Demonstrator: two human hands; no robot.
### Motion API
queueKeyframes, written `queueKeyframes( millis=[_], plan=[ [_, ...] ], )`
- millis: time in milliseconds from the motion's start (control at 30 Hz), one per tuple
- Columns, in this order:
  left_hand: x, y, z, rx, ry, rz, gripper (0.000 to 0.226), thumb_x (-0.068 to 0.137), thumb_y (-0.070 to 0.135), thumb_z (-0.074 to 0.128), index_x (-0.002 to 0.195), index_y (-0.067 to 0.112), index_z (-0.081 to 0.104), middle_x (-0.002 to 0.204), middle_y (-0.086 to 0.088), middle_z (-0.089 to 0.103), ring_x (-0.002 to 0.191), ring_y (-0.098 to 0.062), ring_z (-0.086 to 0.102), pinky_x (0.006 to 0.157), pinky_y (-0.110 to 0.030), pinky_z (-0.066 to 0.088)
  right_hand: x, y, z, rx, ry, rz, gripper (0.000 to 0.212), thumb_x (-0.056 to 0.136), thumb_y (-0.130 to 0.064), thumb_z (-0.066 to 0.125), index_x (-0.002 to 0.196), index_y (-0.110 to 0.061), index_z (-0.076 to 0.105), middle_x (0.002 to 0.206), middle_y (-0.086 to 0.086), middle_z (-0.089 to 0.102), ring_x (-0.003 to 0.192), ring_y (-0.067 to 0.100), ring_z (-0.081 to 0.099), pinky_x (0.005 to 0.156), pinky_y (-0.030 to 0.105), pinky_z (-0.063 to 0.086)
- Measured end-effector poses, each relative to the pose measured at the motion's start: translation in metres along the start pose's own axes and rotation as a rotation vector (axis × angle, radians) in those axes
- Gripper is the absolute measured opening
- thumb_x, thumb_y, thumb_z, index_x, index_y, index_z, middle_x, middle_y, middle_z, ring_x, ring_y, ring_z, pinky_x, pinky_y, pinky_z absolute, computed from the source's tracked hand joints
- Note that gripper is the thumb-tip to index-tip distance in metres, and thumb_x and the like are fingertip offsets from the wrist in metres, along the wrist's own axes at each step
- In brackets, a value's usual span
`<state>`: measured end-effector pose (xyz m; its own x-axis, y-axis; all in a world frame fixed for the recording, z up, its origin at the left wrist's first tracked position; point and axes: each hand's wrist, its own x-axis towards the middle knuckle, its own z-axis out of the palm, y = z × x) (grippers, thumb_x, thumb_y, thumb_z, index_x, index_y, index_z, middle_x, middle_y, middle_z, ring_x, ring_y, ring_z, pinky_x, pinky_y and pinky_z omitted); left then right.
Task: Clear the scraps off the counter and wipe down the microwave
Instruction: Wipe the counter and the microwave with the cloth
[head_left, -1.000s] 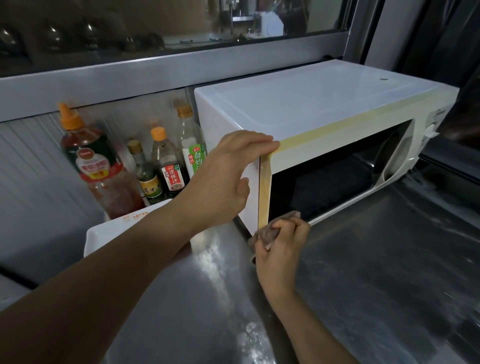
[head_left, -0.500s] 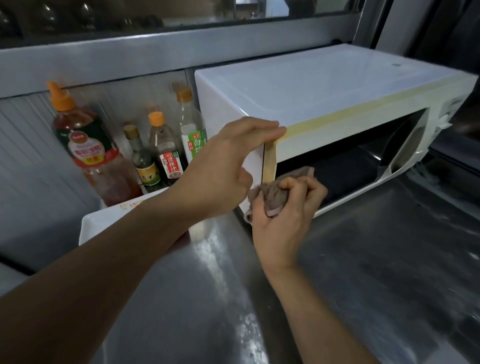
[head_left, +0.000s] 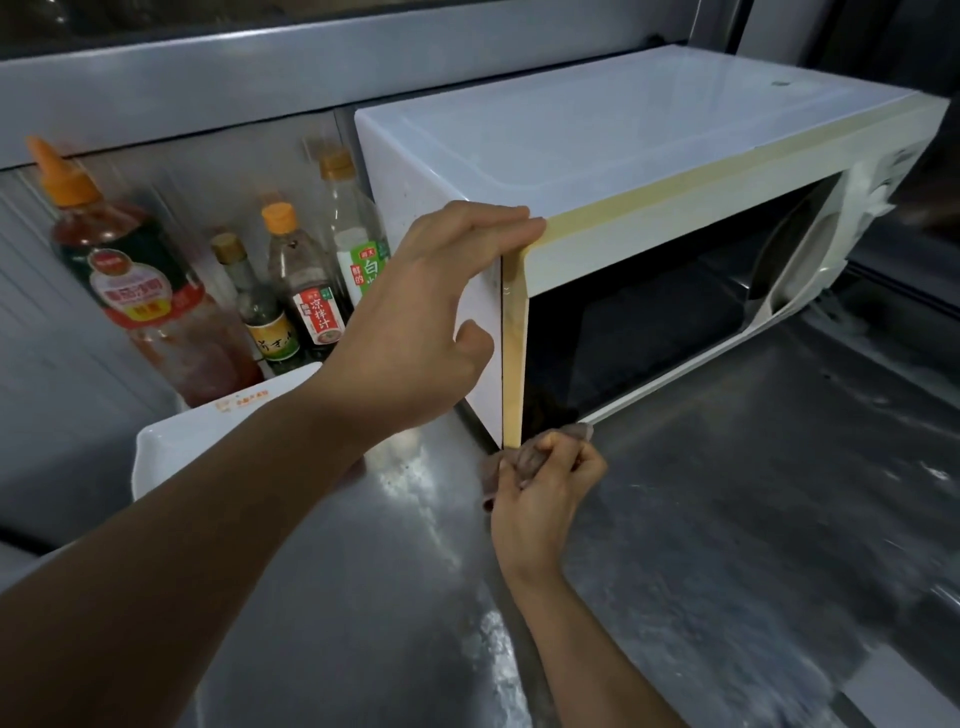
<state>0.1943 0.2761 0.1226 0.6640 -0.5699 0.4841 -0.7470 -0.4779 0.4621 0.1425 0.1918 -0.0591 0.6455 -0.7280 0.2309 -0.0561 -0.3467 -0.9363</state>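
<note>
I see the microwave on the steel bench, my right hand gripping the cloth at its lower front corner, my left hand bracing the top corner, fingers flat. Pushing harder could skid the microwave toward the bottles beside it, though I can't judge that gap well.

Single head view, worn high, facing forward and down; close over steel counter, microwave near, both forearms entering from bottom edge.
</note>
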Motion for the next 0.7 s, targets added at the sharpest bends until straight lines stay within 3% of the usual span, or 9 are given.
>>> queueKeyframes(
  millis=[100,167,233,300,367,433,500,633,700],
  plan=[
    [0.0,0.0,0.002,-0.017,0.013,-0.003,0.073,0.069,-0.005,0.05,0.137,0.021,0.047,0.138,0.006,0.044,0.133,-0.013,0.035,0.112,-0.03,0.029,-0.001,0.001,-0.01,0.156,-0.034,0.146,0.03,0.079,0.001,0.068,0.101,-0.013,0.053,0.125,0.003,0.032,0.09,-0.025,0.043,0.069,-0.007,0.036],
    [0.0,0.0,0.003,-0.027,0.023,-0.007,0.073,0.068,-0.006,0.05,0.136,0.021,0.048,0.137,0.006,0.044,0.133,-0.014,0.036,0.112,-0.031,0.029,-0.004,0.004,-0.014,0.26,-0.045,0.246,0.035,0.082,-0.008,0.068,0.112,-0.019,0.055,0.131,-0.003,0.031,0.094,-0.019,0.047,0.067,-0.007,0.037],
    [0.0,0.0,0.002,-0.027,0.022,-0.009,0.072,0.068,-0.004,0.049,0.136,0.022,0.048,0.138,0.006,0.044,0.133,-0.013,0.035,0.112,-0.032,0.029,-0.004,0.002,-0.015,0.374,-0.029,0.356,0.04,0.083,-0.009,0.065,0.118,-0.025,0.053,0.134,-0.006,0.032,0.097,-0.005,0.054,0.066,0.002,0.047],
    [0.0,0.0,0.001,-0.017,0.017,-0.006,0.073,0.067,-0.001,0.047,0.136,0.022,0.048,0.138,0.007,0.044,0.133,-0.012,0.035,0.112,-0.03,0.029,-0.003,0.001,-0.014,0.374,0.035,0.396,0.045,0.084,-0.008,0.064,0.123,-0.027,0.052,0.135,-0.002,0.037,0.1,0.004,0.056,0.077,0.018,0.055],
    [0.0,-0.001,0.001,-0.008,0.011,-0.003,0.072,0.067,0.001,0.046,0.136,0.022,0.048,0.138,0.007,0.044,0.134,-0.012,0.034,0.112,-0.026,0.028,0.0,0.003,-0.011,0.347,0.064,0.401,0.045,0.083,-0.01,0.067,0.123,-0.024,0.052,0.131,0.005,0.045,0.104,0.013,0.058,0.088,0.037,0.055],
    [0.0,-0.001,0.001,-0.016,0.009,0.001,0.072,0.067,0.0,0.046,0.136,0.02,0.048,0.138,0.006,0.044,0.133,-0.012,0.034,0.111,-0.024,0.027,0.005,0.004,-0.006,0.374,0.068,0.429,0.039,0.084,-0.009,0.066,0.117,-0.023,0.051,0.125,0.01,0.052,0.103,0.019,0.061,0.089,0.043,0.054],
    [0.0,-0.002,0.002,-0.023,0.014,0.013,0.071,0.068,-0.002,0.047,0.136,0.019,0.048,0.138,0.005,0.044,0.133,-0.014,0.034,0.111,-0.024,0.027,0.01,0.005,-0.001,0.425,0.086,0.464,0.035,0.085,-0.005,0.064,0.11,-0.025,0.049,0.118,0.01,0.057,0.096,0.016,0.063,0.084,0.034,0.056],
    [0.001,-0.001,0.004,-0.026,0.04,0.033,0.069,0.067,-0.003,0.048,0.134,0.017,0.049,0.136,0.002,0.046,0.131,-0.017,0.037,0.109,-0.026,0.029,0.015,0.013,0.003,0.428,0.134,0.477,0.033,0.085,-0.004,0.065,0.104,-0.023,0.046,0.093,-0.004,0.06,0.072,-0.009,0.062,0.059,0.005,0.047],
    [0.001,0.001,0.006,-0.032,0.055,0.024,0.066,0.068,-0.001,0.049,0.132,0.017,0.051,0.134,0.003,0.048,0.129,-0.017,0.039,0.109,-0.026,0.03,0.018,0.017,0.002,0.41,0.136,0.484,0.03,0.084,-0.004,0.065,0.1,-0.022,0.046,0.087,-0.007,0.059,0.068,-0.009,0.062,0.057,0.005,0.046]
  ],
)
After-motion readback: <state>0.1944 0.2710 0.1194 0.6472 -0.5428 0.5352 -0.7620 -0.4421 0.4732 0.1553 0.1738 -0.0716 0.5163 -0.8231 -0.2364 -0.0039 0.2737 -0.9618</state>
